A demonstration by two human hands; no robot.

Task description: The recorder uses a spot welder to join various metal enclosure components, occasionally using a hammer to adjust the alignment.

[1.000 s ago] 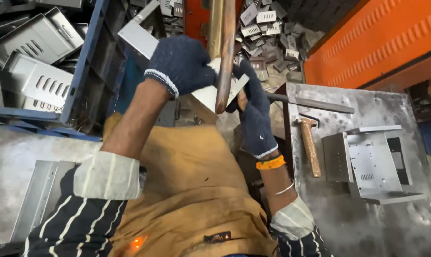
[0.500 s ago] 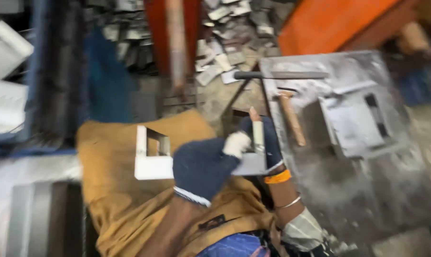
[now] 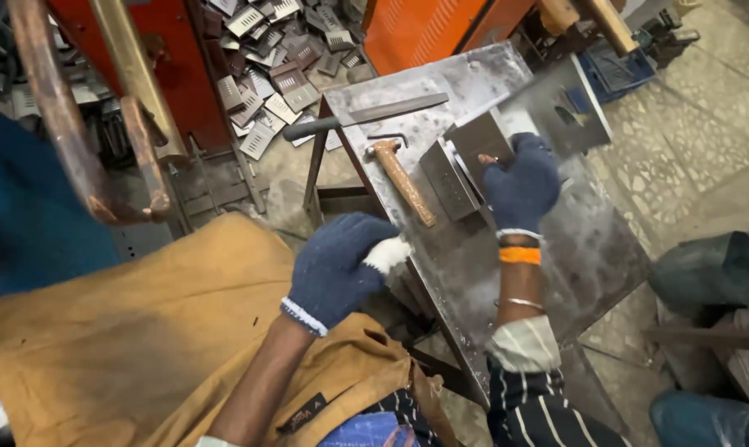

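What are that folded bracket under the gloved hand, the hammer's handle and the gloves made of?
The bracket looks like thin sheet metal: dull grey, sharply bent, faint sheen, a cut-out window. The hammer has a handle that seems to be wood: warm brown, matt, with a grey metal head. Both gloves, on the right hand and the left hand, look like knitted blue cotton, with ribbed cuffs.

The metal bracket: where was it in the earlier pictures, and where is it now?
It went from up at the rod, down over the lap, to the steel table. The right hand now rests on the bracket there; the left hand has let go and hangs empty over the apron. The hammer and file lie as before.
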